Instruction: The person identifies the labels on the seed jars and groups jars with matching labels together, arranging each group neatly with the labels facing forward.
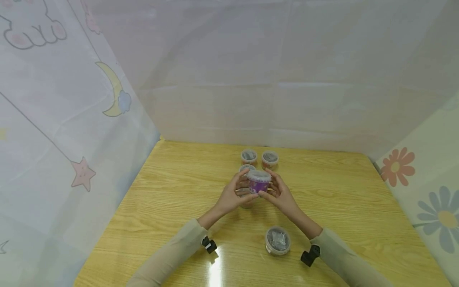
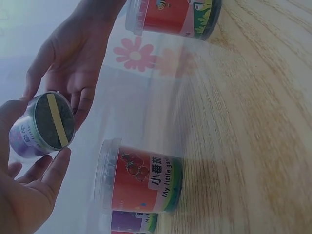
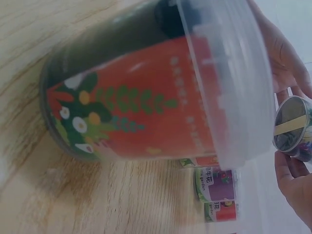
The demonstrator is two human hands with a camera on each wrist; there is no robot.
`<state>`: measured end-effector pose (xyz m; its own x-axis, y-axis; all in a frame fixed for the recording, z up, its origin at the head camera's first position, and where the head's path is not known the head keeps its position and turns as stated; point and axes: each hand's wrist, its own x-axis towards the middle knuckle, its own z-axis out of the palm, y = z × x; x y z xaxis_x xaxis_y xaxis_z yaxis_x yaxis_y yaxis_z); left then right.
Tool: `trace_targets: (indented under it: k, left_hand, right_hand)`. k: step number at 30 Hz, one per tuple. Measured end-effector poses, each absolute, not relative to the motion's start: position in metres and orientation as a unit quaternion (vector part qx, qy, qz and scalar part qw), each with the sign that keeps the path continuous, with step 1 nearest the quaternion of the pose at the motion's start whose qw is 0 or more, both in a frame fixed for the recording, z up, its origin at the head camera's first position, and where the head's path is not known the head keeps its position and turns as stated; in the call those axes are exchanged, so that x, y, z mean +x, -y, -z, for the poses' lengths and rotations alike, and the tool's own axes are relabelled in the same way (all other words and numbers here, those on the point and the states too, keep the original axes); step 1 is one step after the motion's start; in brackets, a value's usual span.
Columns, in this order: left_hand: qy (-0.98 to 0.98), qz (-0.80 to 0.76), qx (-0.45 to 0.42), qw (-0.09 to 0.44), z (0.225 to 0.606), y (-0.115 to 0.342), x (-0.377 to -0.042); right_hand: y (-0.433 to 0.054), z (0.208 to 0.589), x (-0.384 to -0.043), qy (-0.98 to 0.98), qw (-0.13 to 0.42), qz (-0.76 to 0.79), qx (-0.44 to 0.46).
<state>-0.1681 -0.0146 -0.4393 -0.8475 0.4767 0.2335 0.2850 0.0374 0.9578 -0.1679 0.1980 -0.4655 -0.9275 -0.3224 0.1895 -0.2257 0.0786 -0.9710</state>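
Both hands hold up a small purple-labelled plastic tub (image 1: 259, 186) with a clear lid, above the table. My left hand (image 1: 229, 197) grips its left side and my right hand (image 1: 283, 195) its right side, thumbs at the front. From below, the left wrist view shows the tub's dark base (image 2: 54, 119) with a pale yellow strip across it. Behind and beneath the hands, a red-labelled tub (image 2: 146, 180) with printed tomatoes stands upright, partly hidden in the head view. Another red-labelled tub (image 3: 131, 97) fills much of the right wrist view.
Nearer the front of the wooden table (image 1: 172, 191) stands a lidded tub (image 1: 277, 240), between the forearms. Two tubs, one left (image 1: 249, 156) and one right (image 1: 270, 158), stand farther back, with another tub (image 1: 247, 169) just behind the hands. Printed cloth (image 1: 229, 79) surrounds the table.
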Motion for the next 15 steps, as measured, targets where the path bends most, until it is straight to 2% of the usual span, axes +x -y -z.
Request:
trace_targets:
  k: [15]
  left_hand:
    - [-0.67, -0.676, 0.27, 0.146, 0.473, 0.017, -0.188]
  right_hand:
    - [-0.2, 0.464, -0.166, -0.688, 0.082, 0.685, -0.225]
